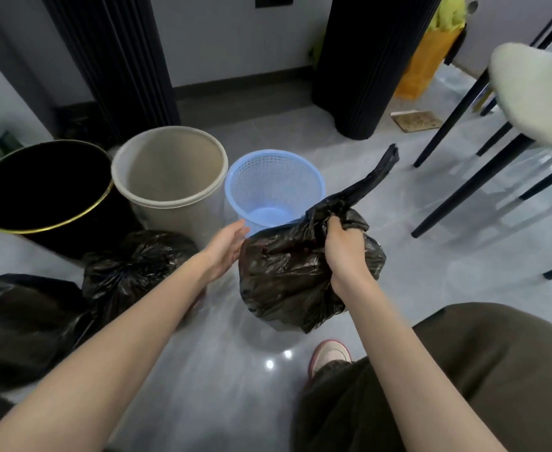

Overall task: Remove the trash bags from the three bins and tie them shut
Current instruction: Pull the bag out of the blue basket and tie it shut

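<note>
Filling the five o'clock corner is a knee in olive trousers, with a pink-and-white shoe just beyond it on the grey tiled floor. Both bare forearms reach forward from there. The right hand has its fingers clamped on the gathered neck of a black trash bag, which bulges below the wrist; a loose strip of the bag stretches away toward one o'clock. The left hand is just beside the bag's nine o'clock edge, palm turned toward it, fingers straight and slightly apart, holding nothing; whether it touches the plastic cannot be told. At nine o'clock of this bag a second black bag sits on the floor with its top bunched together, and a third black bag lies farther out at eight o'clock, cut by the frame edge. Behind them three bins stand side by side: a blue mesh basket at twelve o'clock, a beige bin at eleven, and a black bin with a gold rim at ten. Farther off, a pale-seated chair with black legs stands at two o'clock, and dark pleated curtains hang at the wall.
</note>
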Action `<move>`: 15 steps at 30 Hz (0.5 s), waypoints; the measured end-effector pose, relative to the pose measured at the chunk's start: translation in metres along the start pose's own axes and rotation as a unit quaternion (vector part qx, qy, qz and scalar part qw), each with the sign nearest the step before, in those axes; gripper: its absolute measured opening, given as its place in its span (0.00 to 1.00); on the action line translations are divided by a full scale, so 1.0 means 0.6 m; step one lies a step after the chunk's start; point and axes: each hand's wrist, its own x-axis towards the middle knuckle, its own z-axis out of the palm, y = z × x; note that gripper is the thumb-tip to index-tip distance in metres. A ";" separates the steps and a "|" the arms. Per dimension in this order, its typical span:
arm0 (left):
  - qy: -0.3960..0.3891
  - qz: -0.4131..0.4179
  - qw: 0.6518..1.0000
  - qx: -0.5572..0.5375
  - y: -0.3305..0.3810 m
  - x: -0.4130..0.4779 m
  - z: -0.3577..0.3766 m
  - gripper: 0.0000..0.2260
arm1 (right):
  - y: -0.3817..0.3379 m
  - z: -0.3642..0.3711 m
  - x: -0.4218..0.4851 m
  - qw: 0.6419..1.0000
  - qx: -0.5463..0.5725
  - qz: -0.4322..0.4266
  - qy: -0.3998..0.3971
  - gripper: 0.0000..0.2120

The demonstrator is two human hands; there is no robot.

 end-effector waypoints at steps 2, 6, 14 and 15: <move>0.020 0.020 0.999 0.025 0.014 -0.058 -0.001 0.26 | 0.019 0.018 -0.013 0.999 -0.026 0.011 -0.046 0.18; 0.000 0.057 0.993 0.102 0.033 -0.174 -0.018 0.31 | 0.052 0.048 -0.050 0.987 -0.096 0.001 -0.127 0.17; 0.054 0.041 0.987 0.145 -0.025 -0.319 -0.063 0.26 | 0.123 0.107 -0.131 0.899 -0.295 -0.114 -0.303 0.19; 0.061 0.037 0.988 0.136 -0.035 -0.324 -0.067 0.25 | 0.132 0.114 -0.142 0.883 -0.312 -0.130 -0.326 0.18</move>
